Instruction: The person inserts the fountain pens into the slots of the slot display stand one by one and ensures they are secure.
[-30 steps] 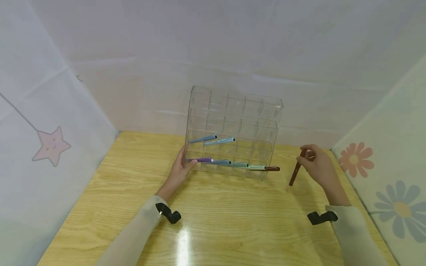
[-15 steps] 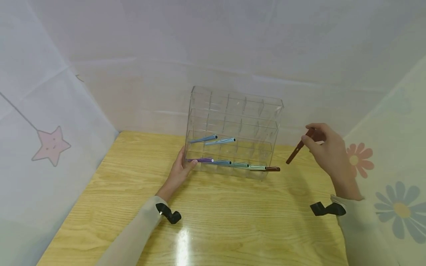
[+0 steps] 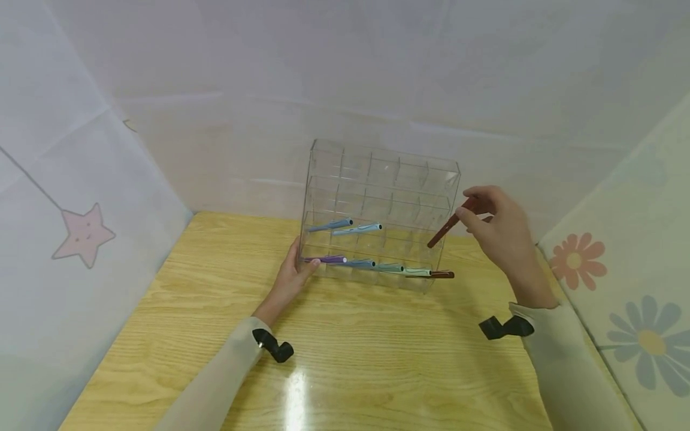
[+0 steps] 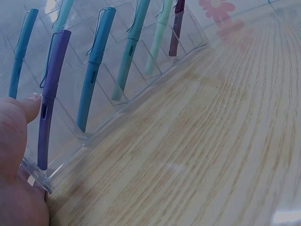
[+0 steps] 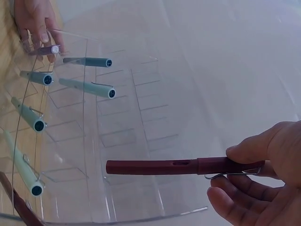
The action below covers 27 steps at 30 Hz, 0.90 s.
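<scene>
A clear plastic pen rack (image 3: 350, 191) with rows of compartments stands tilted on the table. My left hand (image 3: 291, 276) grips its lower left corner, the thumb lying beside a purple pen (image 4: 51, 99). In the bottom row are also a blue pen (image 3: 360, 263), a green pen (image 3: 390, 267), a mint pen (image 3: 417, 272) and a dark red pen (image 3: 443, 275). The row above holds a blue pen (image 3: 330, 225) and a light blue pen (image 3: 363, 228). My right hand (image 3: 501, 239) pinches another dark red pen (image 5: 155, 167) by its clip end, its free end before the rack's right side.
The wooden table (image 3: 345, 353) stretches in front of the rack. A pale cloth backdrop (image 3: 377, 72) rises behind it, with cloth walls on both sides. The right cloth (image 3: 647, 227) with printed flowers is close to my right arm.
My right hand has risen with the dark red pen and then moved left to the rack's right side. The pen has tilted more. My left hand and the rack have hardly moved.
</scene>
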{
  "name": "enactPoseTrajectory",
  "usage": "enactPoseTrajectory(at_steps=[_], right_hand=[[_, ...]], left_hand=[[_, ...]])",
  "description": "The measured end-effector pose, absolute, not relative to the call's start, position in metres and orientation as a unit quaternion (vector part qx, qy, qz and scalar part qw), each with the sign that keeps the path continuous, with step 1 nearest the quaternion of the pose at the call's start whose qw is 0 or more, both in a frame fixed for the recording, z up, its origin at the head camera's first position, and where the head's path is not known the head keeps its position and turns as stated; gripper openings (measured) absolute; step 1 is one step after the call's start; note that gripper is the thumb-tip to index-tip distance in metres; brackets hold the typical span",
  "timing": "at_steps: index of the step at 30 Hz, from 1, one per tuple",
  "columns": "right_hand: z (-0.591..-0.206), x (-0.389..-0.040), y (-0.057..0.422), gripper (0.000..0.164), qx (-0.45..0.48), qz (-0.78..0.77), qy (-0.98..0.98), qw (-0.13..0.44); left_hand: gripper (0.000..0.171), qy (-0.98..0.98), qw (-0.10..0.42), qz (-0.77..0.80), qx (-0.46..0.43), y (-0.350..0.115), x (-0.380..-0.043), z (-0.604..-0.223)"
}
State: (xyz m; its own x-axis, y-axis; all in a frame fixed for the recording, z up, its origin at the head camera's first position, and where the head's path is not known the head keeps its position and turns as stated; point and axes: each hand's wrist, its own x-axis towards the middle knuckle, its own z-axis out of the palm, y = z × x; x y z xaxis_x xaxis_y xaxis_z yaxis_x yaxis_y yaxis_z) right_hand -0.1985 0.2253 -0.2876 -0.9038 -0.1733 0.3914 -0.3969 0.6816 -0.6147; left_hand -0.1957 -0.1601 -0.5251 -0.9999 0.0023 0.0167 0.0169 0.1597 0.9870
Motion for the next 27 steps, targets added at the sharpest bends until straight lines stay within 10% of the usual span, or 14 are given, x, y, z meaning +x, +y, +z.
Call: enactPoseTrajectory(at_steps=[27], right_hand=[[-0.314, -0.226, 0.172, 0.032, 0.187, 0.418, -0.882, 0.106]], left_hand=[[0.09, -0.748, 0.004, -0.664, -0.005, -0.159, -0.195, -0.523]])
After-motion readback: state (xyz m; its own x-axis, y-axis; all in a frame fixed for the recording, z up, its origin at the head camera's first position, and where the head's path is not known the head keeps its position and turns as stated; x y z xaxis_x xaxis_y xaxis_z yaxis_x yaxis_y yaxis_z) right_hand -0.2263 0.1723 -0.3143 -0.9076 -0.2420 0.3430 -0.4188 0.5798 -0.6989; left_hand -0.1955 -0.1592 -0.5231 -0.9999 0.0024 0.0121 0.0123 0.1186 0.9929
